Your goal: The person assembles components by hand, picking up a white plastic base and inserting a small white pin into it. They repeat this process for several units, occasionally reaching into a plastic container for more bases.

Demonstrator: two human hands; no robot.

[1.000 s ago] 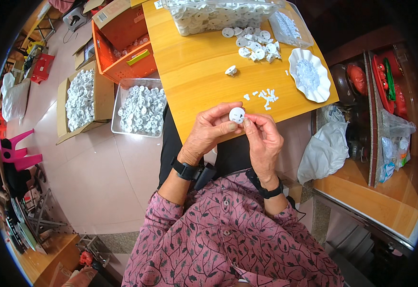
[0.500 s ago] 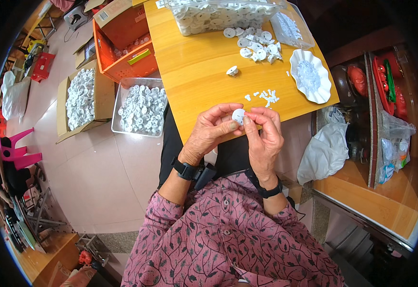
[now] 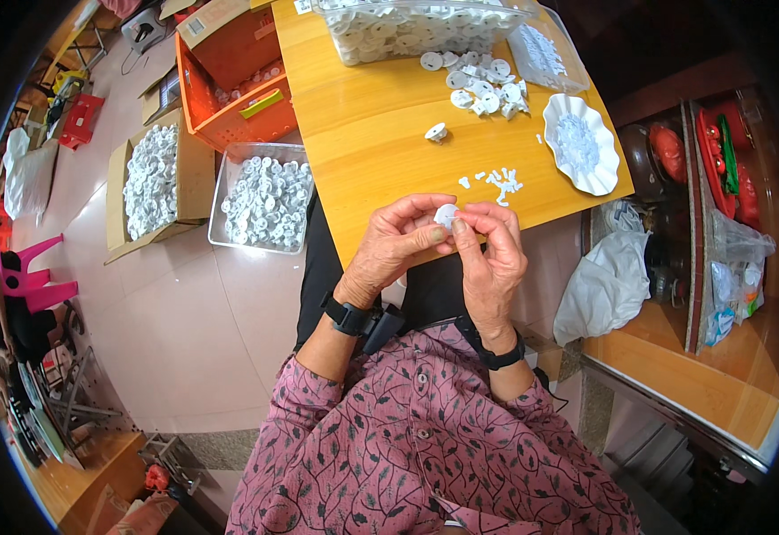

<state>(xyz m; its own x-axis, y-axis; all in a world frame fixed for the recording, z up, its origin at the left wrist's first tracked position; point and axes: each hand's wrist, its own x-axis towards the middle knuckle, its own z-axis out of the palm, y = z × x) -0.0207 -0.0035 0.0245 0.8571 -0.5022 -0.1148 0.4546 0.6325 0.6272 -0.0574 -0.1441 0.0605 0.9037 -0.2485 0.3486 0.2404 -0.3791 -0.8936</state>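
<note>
Over the table's near edge, my left hand [image 3: 394, 245] pinches a round white plastic disc [image 3: 445, 213] between thumb and fingers. My right hand [image 3: 494, 254] is closed in a pinch at the disc's right edge. Whatever lies between those right fingertips is too small or hidden to make out. Just beyond my hands, several small white pegs [image 3: 506, 185] lie scattered on the wooden table [image 3: 362, 134]. A single white disc-shaped part [image 3: 436, 133] lies farther off. Behind it is a loose pile of similar parts [image 3: 487, 89].
At the table's far edge stands a clear bin [image 3: 349, 55] full of white parts, with a clear tray [image 3: 572, 82] beside it. A scalloped white dish [image 3: 610, 169] holds small translucent pieces. Left on the floor are an orange crate [image 3: 220, 129], a cardboard box [image 3: 195, 178] and a clear tub [image 3: 214, 218].
The view has shifted very slightly. Both hands keep their pinch, and the disc seems a little more tilted between them.
</note>
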